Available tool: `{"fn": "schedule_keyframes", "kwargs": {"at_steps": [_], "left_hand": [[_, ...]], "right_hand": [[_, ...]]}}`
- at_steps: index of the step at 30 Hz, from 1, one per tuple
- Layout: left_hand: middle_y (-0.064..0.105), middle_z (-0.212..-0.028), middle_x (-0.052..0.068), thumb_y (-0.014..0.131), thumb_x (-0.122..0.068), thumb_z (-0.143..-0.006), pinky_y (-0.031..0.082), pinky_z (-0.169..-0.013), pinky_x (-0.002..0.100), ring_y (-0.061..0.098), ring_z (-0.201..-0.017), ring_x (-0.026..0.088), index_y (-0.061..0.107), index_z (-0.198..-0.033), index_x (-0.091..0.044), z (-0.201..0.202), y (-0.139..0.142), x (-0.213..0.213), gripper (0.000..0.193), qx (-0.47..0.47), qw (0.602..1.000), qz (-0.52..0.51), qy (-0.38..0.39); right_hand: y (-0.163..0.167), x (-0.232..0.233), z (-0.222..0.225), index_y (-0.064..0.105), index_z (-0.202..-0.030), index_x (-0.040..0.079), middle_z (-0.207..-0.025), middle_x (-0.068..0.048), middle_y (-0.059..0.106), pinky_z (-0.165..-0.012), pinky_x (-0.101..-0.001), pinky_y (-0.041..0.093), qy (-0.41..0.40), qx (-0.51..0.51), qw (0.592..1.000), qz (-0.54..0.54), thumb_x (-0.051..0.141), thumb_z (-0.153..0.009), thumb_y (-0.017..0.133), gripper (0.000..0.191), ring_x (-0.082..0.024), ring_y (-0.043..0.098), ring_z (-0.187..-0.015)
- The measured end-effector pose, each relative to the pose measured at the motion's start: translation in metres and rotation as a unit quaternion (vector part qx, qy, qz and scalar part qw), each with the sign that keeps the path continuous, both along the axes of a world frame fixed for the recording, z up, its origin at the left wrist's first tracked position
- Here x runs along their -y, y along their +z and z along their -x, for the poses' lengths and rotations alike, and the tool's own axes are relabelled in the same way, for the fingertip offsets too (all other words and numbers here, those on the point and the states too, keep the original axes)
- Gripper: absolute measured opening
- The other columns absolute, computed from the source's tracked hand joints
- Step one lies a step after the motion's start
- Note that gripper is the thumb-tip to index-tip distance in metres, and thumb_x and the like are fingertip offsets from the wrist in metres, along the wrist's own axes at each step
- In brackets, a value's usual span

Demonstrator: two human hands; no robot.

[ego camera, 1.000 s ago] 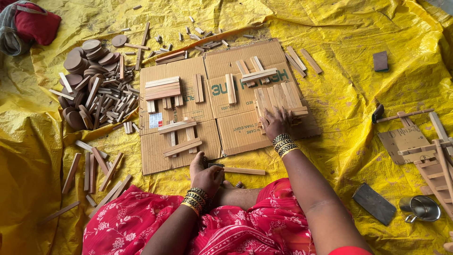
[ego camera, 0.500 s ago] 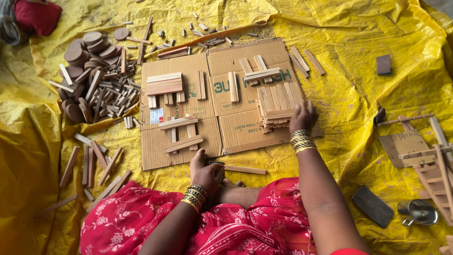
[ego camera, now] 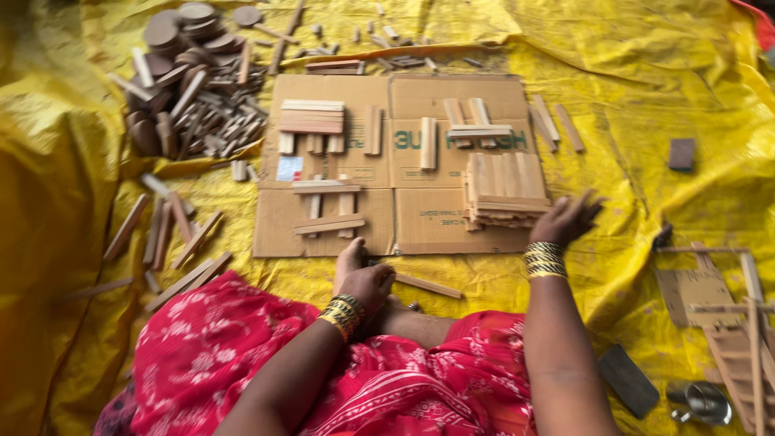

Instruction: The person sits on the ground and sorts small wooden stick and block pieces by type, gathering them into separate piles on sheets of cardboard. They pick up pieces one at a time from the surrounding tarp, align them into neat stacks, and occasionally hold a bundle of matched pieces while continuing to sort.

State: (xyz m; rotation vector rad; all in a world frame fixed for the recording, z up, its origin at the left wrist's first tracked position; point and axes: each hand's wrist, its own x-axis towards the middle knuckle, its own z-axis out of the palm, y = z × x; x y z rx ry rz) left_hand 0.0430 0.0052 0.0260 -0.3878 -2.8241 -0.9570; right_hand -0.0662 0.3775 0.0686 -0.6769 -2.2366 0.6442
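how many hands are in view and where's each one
2. The left hand rests near a wooden stick at the cardboard's near edge; the right hand sits beside the stack of wooden slats.

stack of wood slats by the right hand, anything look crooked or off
Nothing is damaged. The stack of wood slats is slightly uneven, its lower layers jutting out at the front edge beside the right hand.

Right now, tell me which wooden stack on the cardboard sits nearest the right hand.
The flat stack of slats at the cardboard's right edge; the right hand is beside it.
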Motion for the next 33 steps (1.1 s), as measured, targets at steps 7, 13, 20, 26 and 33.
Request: {"fn": "schedule_keyframes", "kwargs": {"at_steps": [7,13,20,26,33], "left_hand": [[0.077,-0.102,0.012,0.067,-0.036,-0.095,0.019,-0.132,0.053,0.052,-0.133,0.038,0.079,-0.099,-0.019,-0.001,-0.015,-0.002,0.021,0.066,0.997,-0.047,-0.012],[0.07,-0.117,0.021,0.07,-0.036,-0.089,0.021,-0.124,0.053,0.04,-0.139,0.047,0.081,-0.096,-0.016,-0.008,0.0,-0.002,0.023,0.004,0.999,-0.04,0.013],[0.05,-0.144,0.036,0.077,-0.028,-0.084,0.031,-0.118,0.047,0.038,-0.139,0.045,0.082,-0.098,-0.013,-0.01,0.002,0.002,0.021,-0.049,0.982,-0.179,0.027],[0.067,-0.119,0.021,0.067,-0.017,-0.097,0.051,-0.096,0.037,0.062,-0.111,0.027,0.076,-0.111,-0.003,0.003,0.006,0.019,0.022,0.144,0.879,-0.454,0.038],[0.076,-0.099,0.008,0.063,-0.017,-0.102,0.058,-0.08,0.026,0.07,-0.087,0.011,0.07,-0.121,0.0,0.016,0.002,0.082,0.027,0.21,0.834,-0.511,0.002]], "right_hand": [[0.018,0.02,-0.026,0.015,-0.174,0.007,-0.177,-0.028,0.005,-0.129,-0.0666,-0.006,0.02,-0.021,0.989,-0.148,0.034,-0.118,0.053,0.073,-0.046,0.003,-0.165],[-0.005,0.059,-0.028,0.047,-0.153,0.007,-0.175,-0.024,0.014,-0.134,-0.0607,0.003,0.169,-0.154,0.918,-0.323,0.025,-0.11,0.065,0.05,-0.042,0.014,-0.165],[-0.017,0.179,-0.083,0.071,-0.115,0.016,-0.112,-0.018,0.071,-0.096,-0.0489,0.052,0.386,0.437,0.784,-0.213,0.045,-0.081,0.08,0.045,-0.036,0.067,-0.107],[0.008,0.188,-0.092,0.071,-0.119,0.015,-0.115,-0.015,0.072,-0.095,-0.0482,0.055,0.345,0.525,0.744,-0.228,0.037,-0.089,0.073,0.037,-0.034,0.069,-0.11],[-0.006,0.171,-0.089,0.064,-0.123,0.005,-0.095,-0.014,0.068,-0.054,-0.0426,0.057,0.305,0.275,0.881,0.233,0.023,-0.1,0.056,0.03,-0.031,0.068,-0.066]]}}
